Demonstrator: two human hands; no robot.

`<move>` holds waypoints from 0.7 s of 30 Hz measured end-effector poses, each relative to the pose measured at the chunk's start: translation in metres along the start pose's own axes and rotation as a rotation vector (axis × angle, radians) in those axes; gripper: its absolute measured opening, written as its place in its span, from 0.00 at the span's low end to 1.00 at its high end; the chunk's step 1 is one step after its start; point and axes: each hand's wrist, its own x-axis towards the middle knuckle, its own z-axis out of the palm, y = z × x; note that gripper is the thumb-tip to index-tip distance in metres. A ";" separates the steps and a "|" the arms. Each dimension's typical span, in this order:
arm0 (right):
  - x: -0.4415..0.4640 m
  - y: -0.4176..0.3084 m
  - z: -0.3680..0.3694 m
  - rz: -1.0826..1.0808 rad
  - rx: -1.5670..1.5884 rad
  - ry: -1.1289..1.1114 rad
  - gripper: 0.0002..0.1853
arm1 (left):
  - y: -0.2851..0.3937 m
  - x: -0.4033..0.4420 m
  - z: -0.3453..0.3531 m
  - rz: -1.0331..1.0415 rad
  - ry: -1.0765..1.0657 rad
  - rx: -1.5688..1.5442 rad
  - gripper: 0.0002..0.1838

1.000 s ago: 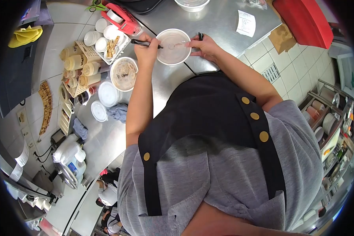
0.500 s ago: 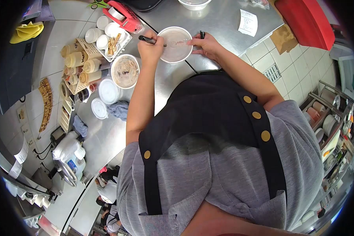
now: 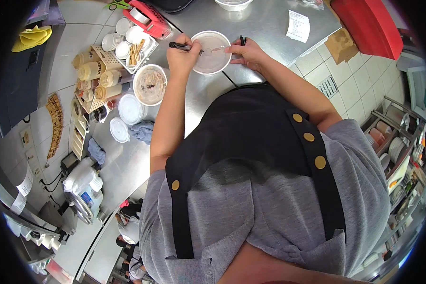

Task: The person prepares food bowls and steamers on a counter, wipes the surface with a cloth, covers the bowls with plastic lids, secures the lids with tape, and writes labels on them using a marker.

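Note:
In my left hand (image 3: 182, 59) is a black marker (image 3: 180, 46), its tip end down at the lid of a round, clear plastic container (image 3: 210, 59). Small dark marks show on the lid near the tip. My right hand (image 3: 248, 54) grips the opposite rim of that container, thumb on top. A small black piece, perhaps the marker's cap (image 3: 243, 40), sticks up between its fingers. Beside my left forearm stands another round lidded container (image 3: 150, 85) with brownish contents and black writing on top.
Stacked lids (image 3: 132, 109) and a blue-grey cloth (image 3: 143, 131) lie left on the steel counter. Behind are squeeze bottles (image 3: 91, 71), a basket of small cups and clothespins (image 3: 136, 49), and a red tape dispenser (image 3: 151, 21). A printed receipt (image 3: 298, 27) lies right, near a red bin (image 3: 369, 26).
My left hand and the marker have shifted slightly over the lid, the marker tilting a little flatter. The container has moved up slightly; my right hand keeps its hold.

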 end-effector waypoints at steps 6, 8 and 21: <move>-0.002 -0.001 0.001 0.000 0.017 0.001 0.23 | -0.002 -0.001 0.000 0.000 -0.026 0.045 0.15; -0.001 0.000 0.001 -0.004 0.019 -0.012 0.24 | -0.003 -0.001 0.000 -0.022 0.030 0.012 0.15; 0.005 0.007 0.000 -0.020 0.037 0.016 0.24 | 0.007 -0.001 0.016 -0.014 0.017 -0.041 0.14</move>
